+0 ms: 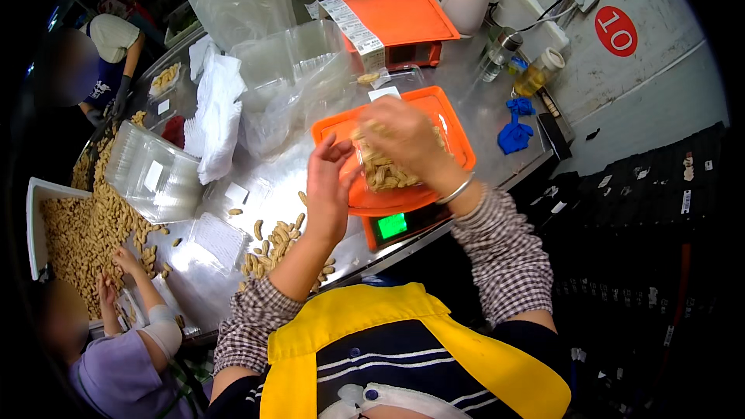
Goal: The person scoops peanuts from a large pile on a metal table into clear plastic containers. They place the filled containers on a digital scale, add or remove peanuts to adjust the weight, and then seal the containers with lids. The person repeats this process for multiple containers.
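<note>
A clear plastic tray of peanuts in their shells [387,173] rests on the orange pan of a weighing scale [460,148], whose display glows green. Over the tray's far part is my right hand [401,131], fingers bent downward; its fingertips are blurred, so whether it grips a peanut cannot be told. My left hand [329,186] is raised at the tray's left side, fingers apart and nothing in it. Loose peanuts [279,244] lie on the metal table below my left forearm.
Left are stacked clear trays [157,174], white foam sheets [218,110] and a peanut heap [75,233] spilling from a white box. Two co-workers stand along the left side. Behind are a second orange scale [401,14], a kettle [465,0] and bottles; blue gloves [515,131] lie right.
</note>
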A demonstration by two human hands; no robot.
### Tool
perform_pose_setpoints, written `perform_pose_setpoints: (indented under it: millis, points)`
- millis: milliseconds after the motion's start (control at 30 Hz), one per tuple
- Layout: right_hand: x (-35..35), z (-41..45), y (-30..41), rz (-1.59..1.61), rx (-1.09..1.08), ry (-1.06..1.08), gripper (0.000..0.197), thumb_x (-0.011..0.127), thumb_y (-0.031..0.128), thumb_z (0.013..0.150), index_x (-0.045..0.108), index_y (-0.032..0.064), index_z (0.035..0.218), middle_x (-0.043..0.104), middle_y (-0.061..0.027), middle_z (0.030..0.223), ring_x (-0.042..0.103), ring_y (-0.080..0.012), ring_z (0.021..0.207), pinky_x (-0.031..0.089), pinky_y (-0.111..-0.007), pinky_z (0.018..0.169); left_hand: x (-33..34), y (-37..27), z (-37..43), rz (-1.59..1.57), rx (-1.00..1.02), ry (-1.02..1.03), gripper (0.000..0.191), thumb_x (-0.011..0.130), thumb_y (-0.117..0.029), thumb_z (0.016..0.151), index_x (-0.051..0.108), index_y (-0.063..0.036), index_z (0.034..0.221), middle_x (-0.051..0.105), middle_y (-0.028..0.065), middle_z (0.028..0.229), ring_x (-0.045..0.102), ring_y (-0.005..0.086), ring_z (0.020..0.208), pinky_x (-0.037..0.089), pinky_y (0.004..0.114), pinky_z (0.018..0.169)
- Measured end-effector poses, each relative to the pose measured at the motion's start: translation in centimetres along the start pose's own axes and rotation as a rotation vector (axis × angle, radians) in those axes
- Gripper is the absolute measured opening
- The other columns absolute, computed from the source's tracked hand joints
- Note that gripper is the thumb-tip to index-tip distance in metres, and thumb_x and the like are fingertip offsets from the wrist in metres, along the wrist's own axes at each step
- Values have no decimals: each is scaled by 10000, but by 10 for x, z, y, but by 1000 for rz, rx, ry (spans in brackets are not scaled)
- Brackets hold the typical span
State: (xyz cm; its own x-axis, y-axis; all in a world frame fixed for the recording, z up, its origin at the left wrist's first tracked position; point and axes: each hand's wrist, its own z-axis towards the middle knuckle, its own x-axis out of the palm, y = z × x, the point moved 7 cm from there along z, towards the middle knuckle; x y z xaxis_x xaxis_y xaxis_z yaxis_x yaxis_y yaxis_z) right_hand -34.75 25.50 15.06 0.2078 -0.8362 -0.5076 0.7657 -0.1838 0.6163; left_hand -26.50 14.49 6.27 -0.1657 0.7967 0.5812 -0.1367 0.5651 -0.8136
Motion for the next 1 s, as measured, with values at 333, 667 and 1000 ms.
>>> perform_pose_setpoints:
  millis: [333,667,1000]
  points:
    - [311,-59,87,-314,-139,457,209,609,269,726,676,101,829,620,-24,847,567,-219,884,416,-399,799,-257,7,-78,-865,-157,-28,390,410,-346,951,473,-83,1232,475,106,1309,437,274,1222,335,434,1035]
    - [271,-30,122,-9,-62,392,410,698,310,701,625,99,1045,555,-112,1083,494,-284,1066,341,-462,959,-372,-30,-98,-469,-112,-602,293,448,-243,936,523,-104,1183,574,99,1102,558,238,994,452,384,888]
    - [-55,-77,-17,-460,274,-227,228,682,116,725,662,65,946,618,-90,968,571,-292,921,449,-410,826,-272,-66,-92,1962,417,-659,143,634,-132,789,634,-40,898,561,151,1061,520,328,996,398,430,881]
